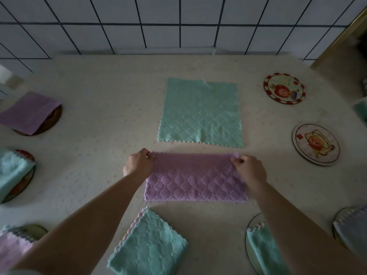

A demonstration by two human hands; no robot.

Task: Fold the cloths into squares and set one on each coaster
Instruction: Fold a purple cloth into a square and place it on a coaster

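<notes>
Head view: left hand (139,164) and right hand (249,169) each pinch a far corner of the purple cloth (195,180); green cloth (200,113) lies flat just beyond them

No readable text, labels, numbers; coaster (284,88) prints cartoon only.

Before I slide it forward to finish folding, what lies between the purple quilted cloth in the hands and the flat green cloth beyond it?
Only a bare strip of cream tablecloth, seen in the head view.
</notes>
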